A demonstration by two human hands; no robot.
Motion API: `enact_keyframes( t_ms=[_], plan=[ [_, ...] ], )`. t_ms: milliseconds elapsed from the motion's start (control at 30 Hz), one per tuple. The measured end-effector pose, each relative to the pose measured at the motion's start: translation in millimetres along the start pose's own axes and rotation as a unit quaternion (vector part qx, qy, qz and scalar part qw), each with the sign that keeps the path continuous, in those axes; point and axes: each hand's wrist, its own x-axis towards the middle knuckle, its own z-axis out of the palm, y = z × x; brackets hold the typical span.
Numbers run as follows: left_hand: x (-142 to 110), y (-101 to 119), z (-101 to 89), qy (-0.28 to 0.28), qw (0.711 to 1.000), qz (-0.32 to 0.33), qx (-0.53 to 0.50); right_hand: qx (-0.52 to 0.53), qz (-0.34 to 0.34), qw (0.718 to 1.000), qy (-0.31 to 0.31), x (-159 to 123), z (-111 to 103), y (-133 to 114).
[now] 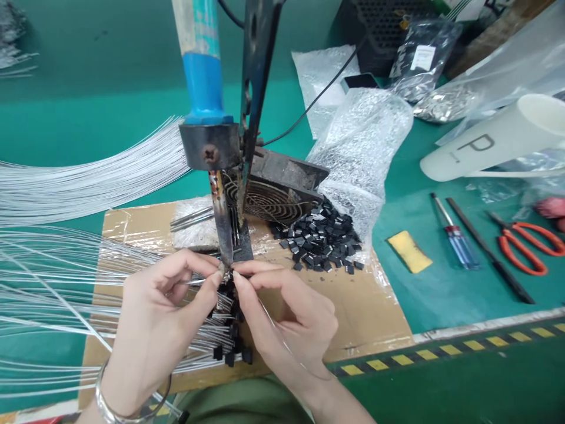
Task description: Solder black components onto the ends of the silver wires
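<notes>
My left hand [165, 318] pinches thumb and forefinger together right under the tip of a clamped soldering iron [224, 229], apparently on the end of a grey wire. My right hand [286, 306] meets it from the other side, also pinching. A thin strand of solder wire [282, 344] trails from its fingers across the palm to the wrist. The tiny part between the fingertips is mostly covered. Below the hands lie several grey wires [207, 338] ending in black connectors [230, 357], on a cardboard sheet [353, 318].
A small fan [278, 200] stands behind the iron, beside a heap of loose black connectors [322, 238]. A wire bundle [88, 185] lies at left. At right are a yellow sponge [409, 251], a screwdriver [459, 241], orange-handled pliers [525, 247] and a white cup [489, 141].
</notes>
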Motion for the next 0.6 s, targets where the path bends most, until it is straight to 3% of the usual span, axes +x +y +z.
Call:
enact_keyframes(
  t_ms=[167, 333, 500, 600],
  plan=[
    [-1, -3, -0.6, 0.002, 1.0, 0.017, 0.017, 0.009, 0.032, 0.999, 0.014, 0, -5, 3],
    [-10, -15, -3.8, -0.002, 0.987, 0.082, 0.138, 0.029, 0.125, 0.982, 0.138, -4, -25, 12],
    [-31, -32, -32.4, -0.003, 0.955, 0.197, 0.222, 0.14, 0.147, 0.974, 0.102, -12, -61, 29],
    [-56, -43, -66.0, -0.062, 0.932, 0.213, 0.288, 0.148, 0.194, 0.97, 0.017, -19, -81, 44]
  ],
)
